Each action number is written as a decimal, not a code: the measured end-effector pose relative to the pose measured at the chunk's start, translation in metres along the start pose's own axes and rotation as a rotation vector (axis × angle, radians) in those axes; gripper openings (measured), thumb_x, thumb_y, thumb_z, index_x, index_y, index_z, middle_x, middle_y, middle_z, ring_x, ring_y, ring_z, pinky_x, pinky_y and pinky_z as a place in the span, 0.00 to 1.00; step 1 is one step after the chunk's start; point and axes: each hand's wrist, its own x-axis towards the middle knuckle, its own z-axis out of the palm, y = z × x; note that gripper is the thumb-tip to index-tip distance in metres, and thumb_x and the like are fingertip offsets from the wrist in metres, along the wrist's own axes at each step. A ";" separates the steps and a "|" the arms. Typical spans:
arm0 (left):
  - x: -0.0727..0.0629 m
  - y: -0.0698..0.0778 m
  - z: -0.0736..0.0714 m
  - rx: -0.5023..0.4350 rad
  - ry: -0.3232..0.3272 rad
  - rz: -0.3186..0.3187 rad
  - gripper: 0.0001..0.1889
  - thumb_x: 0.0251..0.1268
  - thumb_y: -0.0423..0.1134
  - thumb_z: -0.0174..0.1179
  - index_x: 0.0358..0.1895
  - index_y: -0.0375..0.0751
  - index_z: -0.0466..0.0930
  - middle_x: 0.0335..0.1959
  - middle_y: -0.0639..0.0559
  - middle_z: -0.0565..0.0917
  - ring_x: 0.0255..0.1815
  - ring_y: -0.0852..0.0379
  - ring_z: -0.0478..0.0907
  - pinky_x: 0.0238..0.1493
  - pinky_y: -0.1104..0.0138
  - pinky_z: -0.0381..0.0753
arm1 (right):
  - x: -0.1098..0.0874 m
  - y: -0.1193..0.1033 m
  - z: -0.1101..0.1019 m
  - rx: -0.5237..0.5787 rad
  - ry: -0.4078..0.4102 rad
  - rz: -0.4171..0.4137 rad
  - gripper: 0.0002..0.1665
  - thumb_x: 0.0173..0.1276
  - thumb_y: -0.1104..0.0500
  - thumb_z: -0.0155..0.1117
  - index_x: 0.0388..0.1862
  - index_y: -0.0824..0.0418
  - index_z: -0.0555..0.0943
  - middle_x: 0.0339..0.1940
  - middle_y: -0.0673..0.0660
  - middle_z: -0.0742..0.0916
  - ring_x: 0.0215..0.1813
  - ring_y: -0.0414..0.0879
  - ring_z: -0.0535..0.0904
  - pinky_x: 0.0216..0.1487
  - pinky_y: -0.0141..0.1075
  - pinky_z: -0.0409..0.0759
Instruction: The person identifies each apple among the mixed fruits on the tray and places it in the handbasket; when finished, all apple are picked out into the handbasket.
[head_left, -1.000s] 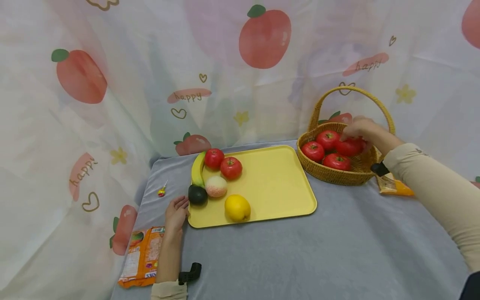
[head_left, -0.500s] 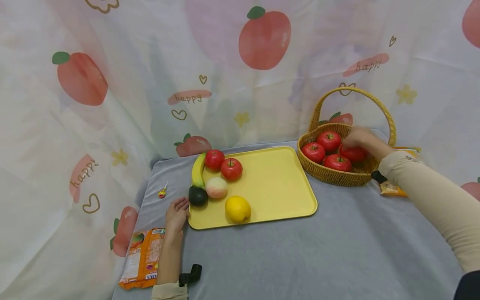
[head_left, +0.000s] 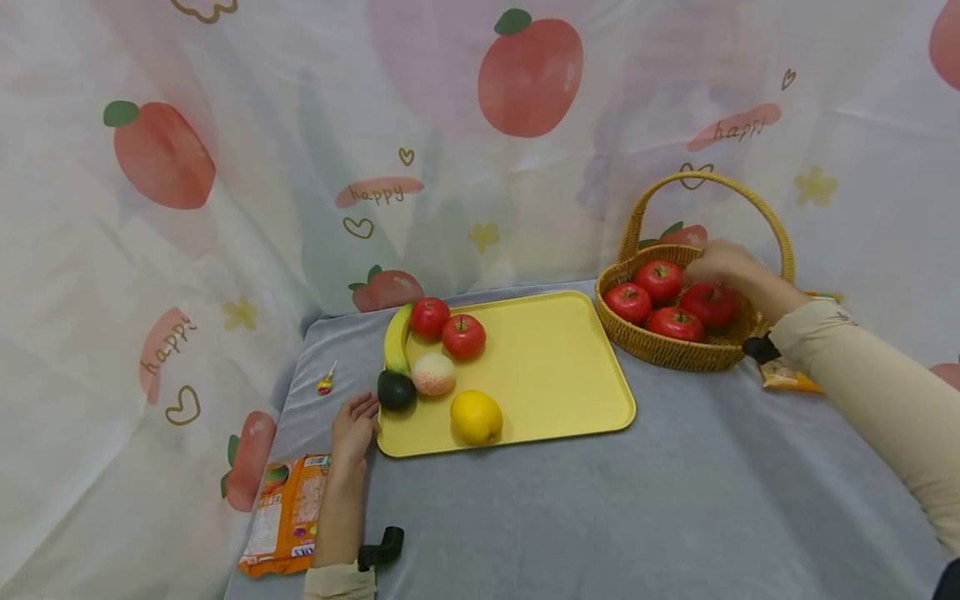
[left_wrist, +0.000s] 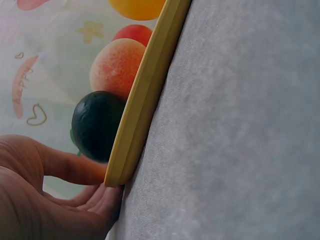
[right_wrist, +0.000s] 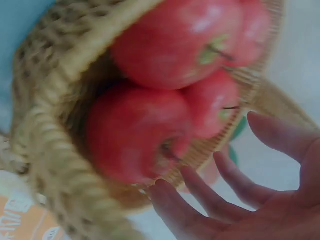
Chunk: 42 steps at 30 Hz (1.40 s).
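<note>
My right hand [head_left: 722, 265] hovers over the wicker basket [head_left: 678, 357], fingers spread and holding nothing. In the right wrist view its fingertips are close to a red apple [right_wrist: 137, 132], one of several in the basket. My left hand [head_left: 354, 427] is at the left edge of the yellow tray [head_left: 547, 367]. Seen from the left wrist, the thumb lies at the tray's rim [left_wrist: 142, 105] and the fingers go under its corner, pinching it. An avocado [head_left: 396, 391] sits on the tray right beside that hand, with a peach [head_left: 433, 374] touching it.
Also on the tray are a banana [head_left: 397, 337], two red fruits [head_left: 462, 337] and a yellow fruit [head_left: 476, 417]. Left of it lie a lollipop [head_left: 325, 383] and an orange snack bag [head_left: 288, 517]. Another packet [head_left: 787, 375] is partly hidden behind the right arm. A printed curtain [head_left: 450, 125] hangs behind.
My right hand held a red apple, set it down among the others in the basket, then let go and lifted slightly. The left hand and tray have stayed put.
</note>
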 end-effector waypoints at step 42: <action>0.003 -0.003 0.000 0.020 0.016 0.001 0.37 0.55 0.14 0.47 0.75 0.26 0.62 0.72 0.29 0.71 0.76 0.37 0.68 0.38 0.72 0.73 | -0.042 -0.132 0.057 0.558 -0.455 -0.234 0.35 0.78 0.50 0.64 0.74 0.68 0.71 0.76 0.70 0.73 0.73 0.68 0.73 0.56 0.56 0.83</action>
